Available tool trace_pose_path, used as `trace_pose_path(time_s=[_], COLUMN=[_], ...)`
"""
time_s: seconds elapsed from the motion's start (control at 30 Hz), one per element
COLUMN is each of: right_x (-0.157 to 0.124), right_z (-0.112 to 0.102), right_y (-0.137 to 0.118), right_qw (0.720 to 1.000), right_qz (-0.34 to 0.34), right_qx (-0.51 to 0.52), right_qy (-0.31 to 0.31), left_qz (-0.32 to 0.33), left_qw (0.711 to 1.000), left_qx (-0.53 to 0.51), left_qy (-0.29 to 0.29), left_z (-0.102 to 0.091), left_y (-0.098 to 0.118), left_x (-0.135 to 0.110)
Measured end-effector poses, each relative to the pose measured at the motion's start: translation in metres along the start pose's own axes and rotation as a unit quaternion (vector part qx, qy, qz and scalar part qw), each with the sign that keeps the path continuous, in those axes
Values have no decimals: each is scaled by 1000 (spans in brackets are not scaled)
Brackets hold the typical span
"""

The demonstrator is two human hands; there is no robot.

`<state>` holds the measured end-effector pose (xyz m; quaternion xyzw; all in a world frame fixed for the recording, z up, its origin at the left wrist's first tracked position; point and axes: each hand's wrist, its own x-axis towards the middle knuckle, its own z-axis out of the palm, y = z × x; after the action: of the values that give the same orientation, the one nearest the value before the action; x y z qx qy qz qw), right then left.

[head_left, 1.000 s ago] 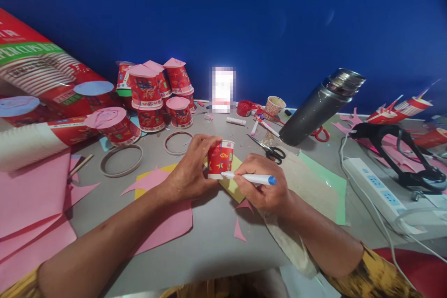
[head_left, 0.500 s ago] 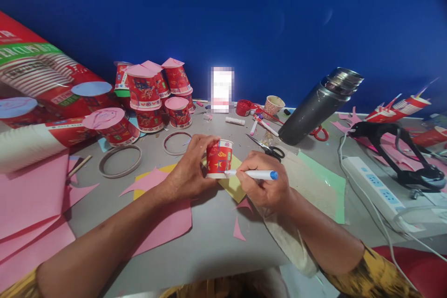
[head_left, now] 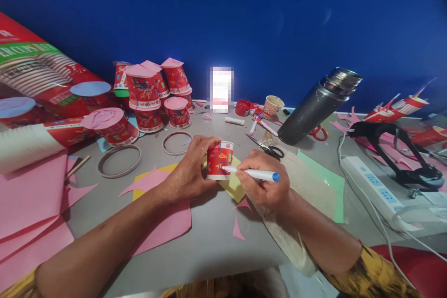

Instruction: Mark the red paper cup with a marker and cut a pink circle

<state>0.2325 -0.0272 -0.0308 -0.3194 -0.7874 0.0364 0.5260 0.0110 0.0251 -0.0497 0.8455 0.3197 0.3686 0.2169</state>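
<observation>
**Item: paper cup under marker, centre of work table**

- Red paper cup (head_left: 219, 160): stands on a yellow sheet (head_left: 234, 187) near the middle of the grey table (head_left: 209, 247), directly ahead of the person.
- Left hand (head_left: 190, 174): at the cup's 9 o'clock, fingers curled round its far and left side, gripping it.
- Right hand (head_left: 267, 187): at the cup's 4 o'clock, closed in a writing grip on a white marker (head_left: 253, 174) with a blue end cap. The tip meets the cup's lower wall on the 3 o'clock side. Whether ink lands on the wall or the sheet cannot be told.
- Pink sheet (head_left: 171, 221): under the left wrist, at 7 o'clock.
- Scissors (head_left: 267, 148): at 2 o'clock, near.
- Grey flask (head_left: 316, 107): at 2 o'clock, farther off.
- Capped cups, stacked (head_left: 153, 95): at 10 o'clock.
- Tape ring (head_left: 119, 160): at 9 o'clock, well apart.

Handling note (judgement): press the cup flat so it cannot skid on the sheet. Rest the right hand's heel on the table. Keep the tip hard against the cup, and turn the cup rather than the wrist.
</observation>
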Motion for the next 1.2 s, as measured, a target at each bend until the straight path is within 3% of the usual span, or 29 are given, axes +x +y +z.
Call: trace_pose_path(time_s=[0.2,0.83,1.2], right_x=[1,0,1], right_z=[1,-3,-3], right_y=[-1,0,0], right_qw=[1000,998,999], right_qz=[-7,56,45], right_qx=[-8,-22,-20], right_qy=[-29,19,-5], left_qz=[17,16,40], left_qw=[1000,1000,999], left_qx=[-3,-12,-19], left_qy=[6,13,18], left_z=[1,0,1], left_y=[-1,-4,-3], left_x=[-1,-1,-3])
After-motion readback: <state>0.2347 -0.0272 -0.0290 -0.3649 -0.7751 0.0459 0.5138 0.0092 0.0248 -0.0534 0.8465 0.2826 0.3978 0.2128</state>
